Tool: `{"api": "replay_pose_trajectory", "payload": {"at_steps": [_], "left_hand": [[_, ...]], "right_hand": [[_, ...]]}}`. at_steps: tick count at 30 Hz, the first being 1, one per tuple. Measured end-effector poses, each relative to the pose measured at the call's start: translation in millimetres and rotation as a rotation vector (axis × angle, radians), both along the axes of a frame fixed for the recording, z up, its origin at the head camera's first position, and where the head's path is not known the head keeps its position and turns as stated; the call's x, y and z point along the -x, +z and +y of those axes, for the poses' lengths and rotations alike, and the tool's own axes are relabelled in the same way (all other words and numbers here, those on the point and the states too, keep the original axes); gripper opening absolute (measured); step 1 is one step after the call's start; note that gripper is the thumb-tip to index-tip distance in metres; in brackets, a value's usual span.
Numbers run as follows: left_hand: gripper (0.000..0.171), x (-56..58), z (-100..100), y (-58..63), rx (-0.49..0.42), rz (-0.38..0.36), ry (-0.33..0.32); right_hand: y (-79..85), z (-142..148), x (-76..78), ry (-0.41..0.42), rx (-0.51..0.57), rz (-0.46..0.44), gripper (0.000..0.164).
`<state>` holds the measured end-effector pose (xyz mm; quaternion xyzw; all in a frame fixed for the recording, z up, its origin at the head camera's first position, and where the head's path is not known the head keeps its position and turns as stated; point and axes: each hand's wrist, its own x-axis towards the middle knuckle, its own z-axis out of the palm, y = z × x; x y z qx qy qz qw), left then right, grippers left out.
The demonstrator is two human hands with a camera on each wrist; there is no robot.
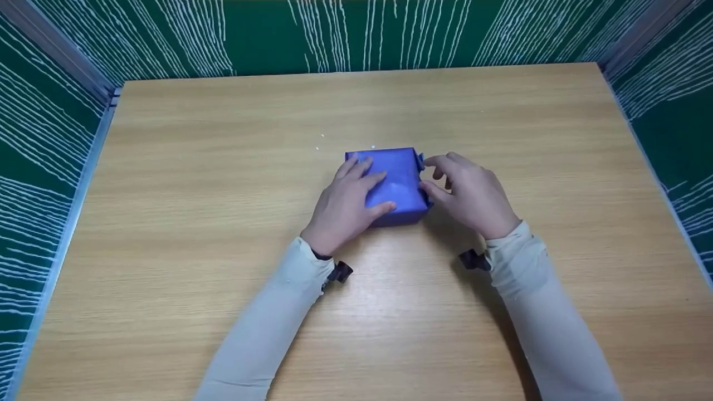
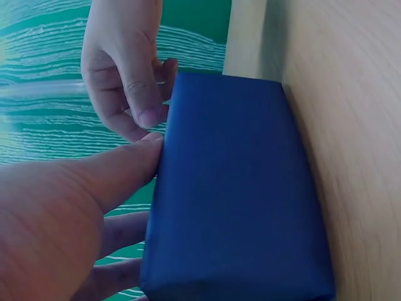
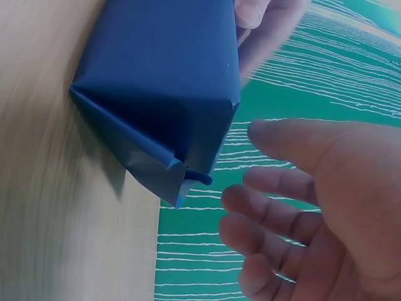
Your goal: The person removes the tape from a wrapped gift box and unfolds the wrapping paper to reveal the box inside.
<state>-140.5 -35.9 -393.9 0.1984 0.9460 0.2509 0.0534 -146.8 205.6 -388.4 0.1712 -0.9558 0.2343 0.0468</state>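
A box wrapped in blue paper (image 1: 398,178) lies on the wooden table. My left hand (image 1: 348,203) rests on its top with fingers spread. In the left wrist view the left thumb (image 2: 128,166) lies along the box's upper edge. Beside the right end of the box is my right hand (image 1: 465,192), its fingers loosely bent and holding nothing. The right wrist view shows a folded paper flap (image 3: 156,166) sticking out from that end, with creased, curled tips. The right fingertips (image 3: 235,197) are a short way from this flap.
The wooden table (image 1: 223,167) is bordered by green panels with white streaks (image 1: 267,33) at the back and both sides. Several tiny white scraps (image 1: 373,147) lie just behind the box. A small black device (image 1: 474,260) sits at each wrist.
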Motion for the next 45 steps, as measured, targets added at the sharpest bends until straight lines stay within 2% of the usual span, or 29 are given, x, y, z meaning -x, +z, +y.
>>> {"api": "replay_pose_trajectory", "payload": {"at_steps": [13, 18, 21, 26, 36, 45], "left_hand": [[0.064, -11.0, -2.6, 14.8, 0.099, -0.036, -0.031], [0.063, -11.2, -2.2, 11.8, 0.097, -0.009, -0.034], [0.063, -11.0, -1.4, 9.3, 0.092, 0.001, -0.042], [0.063, -11.1, -0.6, 7.8, 0.098, -0.007, -0.047], [0.065, -9.1, 0.5, 15.6, 0.12, -0.011, -0.045], [0.064, -8.7, -0.1, 11.1, 0.12, -0.004, -0.035]], "right_hand": [[-0.7, -10.8, -5.4, 0.062, 0.009, 0.009, 0.035], [-6.9, -16.1, -7.4, 0.118, -0.043, 0.037, 0.042], [-10.1, -16.7, -8.6, 0.135, -0.059, 0.023, 0.044], [-11.2, -17.1, -10.1, 0.148, -0.069, -0.029, 0.044], [-6.1, -18.9, -7.2, 0.164, -0.076, -0.036, 0.044], [-9.6, -20.3, -5.4, 0.174, -0.062, -0.044, 0.05]]}}
